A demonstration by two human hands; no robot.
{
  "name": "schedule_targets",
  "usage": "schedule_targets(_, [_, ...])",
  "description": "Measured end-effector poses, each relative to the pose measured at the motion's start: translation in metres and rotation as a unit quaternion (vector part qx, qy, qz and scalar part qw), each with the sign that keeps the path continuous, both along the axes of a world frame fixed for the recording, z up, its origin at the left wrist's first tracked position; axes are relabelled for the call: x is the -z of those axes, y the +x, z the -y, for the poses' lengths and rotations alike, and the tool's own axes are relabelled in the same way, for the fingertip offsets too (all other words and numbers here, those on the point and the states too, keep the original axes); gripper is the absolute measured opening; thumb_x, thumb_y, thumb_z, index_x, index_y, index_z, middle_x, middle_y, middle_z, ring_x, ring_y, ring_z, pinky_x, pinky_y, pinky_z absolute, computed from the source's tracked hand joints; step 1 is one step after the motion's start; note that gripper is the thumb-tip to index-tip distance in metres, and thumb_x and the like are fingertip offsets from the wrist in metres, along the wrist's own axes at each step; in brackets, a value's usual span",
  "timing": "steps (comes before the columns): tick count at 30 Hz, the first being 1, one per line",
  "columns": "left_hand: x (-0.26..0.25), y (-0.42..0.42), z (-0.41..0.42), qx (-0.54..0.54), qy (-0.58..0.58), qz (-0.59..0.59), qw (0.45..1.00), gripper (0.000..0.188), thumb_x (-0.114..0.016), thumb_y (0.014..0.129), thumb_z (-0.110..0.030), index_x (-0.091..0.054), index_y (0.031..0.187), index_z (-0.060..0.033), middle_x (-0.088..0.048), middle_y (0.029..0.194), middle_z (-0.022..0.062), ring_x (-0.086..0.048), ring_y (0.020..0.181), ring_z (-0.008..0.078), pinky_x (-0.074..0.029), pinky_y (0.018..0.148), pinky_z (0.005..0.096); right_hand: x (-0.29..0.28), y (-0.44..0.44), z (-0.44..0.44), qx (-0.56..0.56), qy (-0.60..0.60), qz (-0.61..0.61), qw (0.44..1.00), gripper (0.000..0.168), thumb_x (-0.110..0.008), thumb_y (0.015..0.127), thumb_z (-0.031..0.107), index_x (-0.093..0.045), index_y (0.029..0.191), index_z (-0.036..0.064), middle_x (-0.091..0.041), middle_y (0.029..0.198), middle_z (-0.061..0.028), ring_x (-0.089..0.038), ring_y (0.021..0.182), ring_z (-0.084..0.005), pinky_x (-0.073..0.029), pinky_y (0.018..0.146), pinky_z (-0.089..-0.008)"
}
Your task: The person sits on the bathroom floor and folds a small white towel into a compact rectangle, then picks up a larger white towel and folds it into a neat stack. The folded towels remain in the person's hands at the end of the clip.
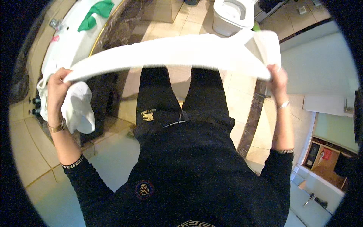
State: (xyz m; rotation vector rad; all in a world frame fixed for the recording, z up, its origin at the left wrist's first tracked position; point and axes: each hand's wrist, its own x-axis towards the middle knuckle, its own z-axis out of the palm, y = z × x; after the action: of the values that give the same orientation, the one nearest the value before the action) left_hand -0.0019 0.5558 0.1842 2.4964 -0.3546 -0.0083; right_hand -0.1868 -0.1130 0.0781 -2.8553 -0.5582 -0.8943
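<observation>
A white cloth, which looks like a towel, is stretched between my two hands in front of my legs. My left hand grips its left corner, beside the bathtub's near end. Its right end is pinched in my right hand, which is a little blurred; a loose fold of the cloth stands up above that hand. Another bunched white cloth lies just below my left hand, partly behind my wrist. A green cloth lies in the white bathtub.
A white toilet stands at the top right on a tiled floor. Dark marble with a yellow edge runs along the tub. On the right are a pale panel and an open drawer holding small items.
</observation>
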Motion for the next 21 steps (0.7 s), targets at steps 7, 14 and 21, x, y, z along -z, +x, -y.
schedule_targets(7, [0.121, -0.065, 0.029, 0.23, 0.408, -0.189, 0.863, 0.018, -0.063, 0.064, -0.001, -0.072, 0.074, -0.0127, -0.068, 0.082, 0.0125, -0.065, 0.082, 0.0329, -0.051, 0.072, 0.0412, 0.123, -0.097, -0.07, 0.056, 0.107, -0.268, 0.956, 0.039, -0.061, 0.057, -0.012, -0.051, 0.09, 0.006, -0.054, 0.085, -0.0153, -0.058, 0.081, -0.036, -0.048, 0.066, -0.0419])
schedule_targets(14, [0.126, -0.069, 0.015, 0.214, 0.398, -0.13, 0.883, 0.018, -0.063, 0.067, -0.002, -0.074, 0.075, -0.015, -0.068, 0.084, 0.0104, -0.065, 0.083, 0.0312, -0.052, 0.071, 0.0412, 0.102, -0.095, -0.062, 0.066, 0.121, -0.228, 0.964, 0.037, -0.06, 0.058, -0.013, -0.05, 0.089, 0.005, -0.054, 0.082, -0.0155, -0.056, 0.075, -0.0364, -0.046, 0.064, -0.0421])
schedule_targets(21, [0.184, -0.085, 0.038, 0.239, 0.365, -0.095, 0.895, 0.02, -0.065, 0.077, -0.013, -0.068, 0.096, -0.0072, -0.061, 0.104, 0.015, -0.057, 0.103, 0.0323, -0.05, 0.084, 0.0423, 0.113, -0.077, -0.067, 0.151, -0.005, -0.582, 0.799, 0.02, -0.056, 0.079, 0.001, -0.064, 0.095, 0.008, -0.067, 0.091, -0.0173, -0.063, 0.089, -0.0362, -0.051, 0.076, -0.0457])
